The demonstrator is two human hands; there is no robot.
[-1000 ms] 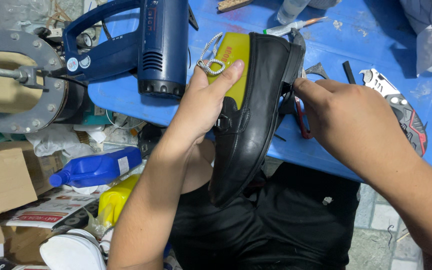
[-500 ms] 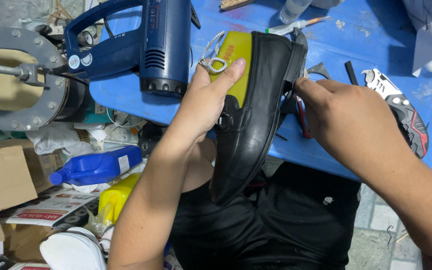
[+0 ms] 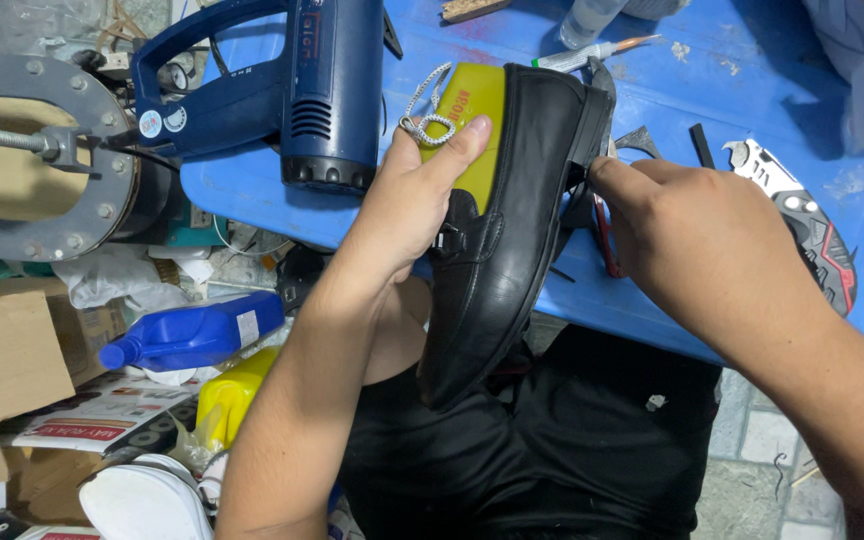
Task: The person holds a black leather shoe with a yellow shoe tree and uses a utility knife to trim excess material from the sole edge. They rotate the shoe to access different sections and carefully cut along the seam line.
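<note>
A black leather loafer [image 3: 497,260] lies on its side across the edge of a blue table [image 3: 252,190], with a yellow shoe last [image 3: 467,120] inside it and a white cord loop at the last's top. My left hand [image 3: 412,200] grips the shoe around the last, thumb pressed on the yellow part. My right hand [image 3: 702,240] pinches the sole edge near the heel, fingertips curled against the rubber. Whether it holds a small tool there is hidden.
A blue heat gun [image 3: 302,80] lies on the table to the left. A utility knife [image 3: 802,220], a glue tube [image 3: 592,52] and red-handled pliers [image 3: 607,235] lie nearby. On the floor stand a blue bottle [image 3: 192,335], a yellow bottle [image 3: 227,395] and cardboard boxes [image 3: 2,380].
Almost nothing has moved. Both hands keep their grip on the shoe, with only a slight shift of the view.
</note>
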